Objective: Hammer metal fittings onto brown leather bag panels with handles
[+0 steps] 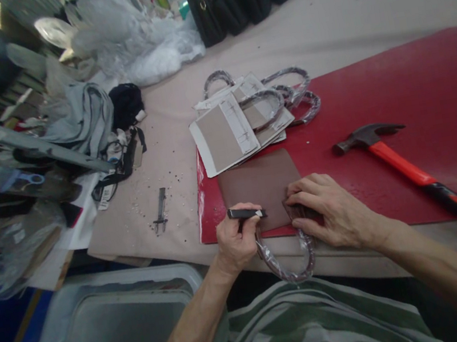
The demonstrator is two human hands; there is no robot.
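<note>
In front of me on the red mat lies a brown bag panel (261, 180), a curved, plastic-wrapped handle (290, 274) at its near edge. My left hand (237, 239) is closed around a short black bar-shaped tool (244, 213) with a bright spot near one end, held over the panel's near left part. I cannot make out the tool's kind. With thumb and fingers, my right hand (325, 210) pinches the panel's near right corner beside the handle end, and its fingers partly hide that spot.
Beyond the panel, several similar panels with wrapped handles (226, 131) lie piled. A claw hammer (400, 158) rests on the red mat (436, 86) at right. A dark metal tool (160, 210) lies left, above a grey plastic bin (132, 276). Black bags (228, 3) stand at the back.
</note>
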